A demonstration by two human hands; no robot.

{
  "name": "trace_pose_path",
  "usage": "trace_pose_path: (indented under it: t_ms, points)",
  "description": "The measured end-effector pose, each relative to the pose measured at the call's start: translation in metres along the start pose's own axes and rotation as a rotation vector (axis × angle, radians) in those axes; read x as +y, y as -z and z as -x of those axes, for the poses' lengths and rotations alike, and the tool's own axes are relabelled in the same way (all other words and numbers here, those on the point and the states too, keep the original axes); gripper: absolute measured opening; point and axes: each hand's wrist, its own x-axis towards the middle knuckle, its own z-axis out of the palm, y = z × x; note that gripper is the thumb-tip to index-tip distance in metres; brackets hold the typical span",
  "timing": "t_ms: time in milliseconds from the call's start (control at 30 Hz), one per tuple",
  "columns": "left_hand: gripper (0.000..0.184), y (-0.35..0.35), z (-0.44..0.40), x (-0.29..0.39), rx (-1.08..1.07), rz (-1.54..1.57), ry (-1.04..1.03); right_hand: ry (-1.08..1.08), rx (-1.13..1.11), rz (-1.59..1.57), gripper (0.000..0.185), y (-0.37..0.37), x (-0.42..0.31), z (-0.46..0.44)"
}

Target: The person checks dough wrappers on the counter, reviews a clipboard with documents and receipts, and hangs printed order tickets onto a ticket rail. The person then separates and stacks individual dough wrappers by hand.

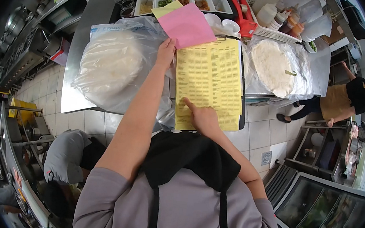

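Note:
A clipboard (244,91) carries yellow printed sheets (210,79) in front of my body. My left hand (166,52) is closed on the lower left corner of a pink sheet (187,25), which is folded up over the clipboard's top. Behind the pink sheet shows another yellow paper (166,9). On the lower part of the printed list rests my right hand (204,117), its index finger stretched out against the paper and nothing visible in it. Bagged pale round flatbreads or dough sheets (110,59) lie left of the clipboard; a similar stack (272,65) lies right.
White food trays (202,1) line the counter's back, beside a red holder (242,18) and a basket of bottles (280,34). One person (340,97) stands at right, another (67,155) bends at lower left. A glass-topped fridge (323,218) is lower right.

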Motion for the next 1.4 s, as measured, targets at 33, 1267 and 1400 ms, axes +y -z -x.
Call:
trace_pose_path:
  t_ms: [33,1267,1400]
  points:
    - [0.019,0.0,0.0,0.0,-0.002,-0.002,0.001,0.002,0.002,0.003,0.048,0.0,0.0,0.0]
    - [0.026,0.009,-0.008,-0.006,-0.129,-0.006,0.063,-0.606,0.708,-1.996,0.022,-0.069,0.012,0.09]
    - [0.028,0.003,-0.005,0.006,-0.184,-0.112,-0.016,-0.517,0.652,-2.063,0.03,-0.08,0.02,0.08]
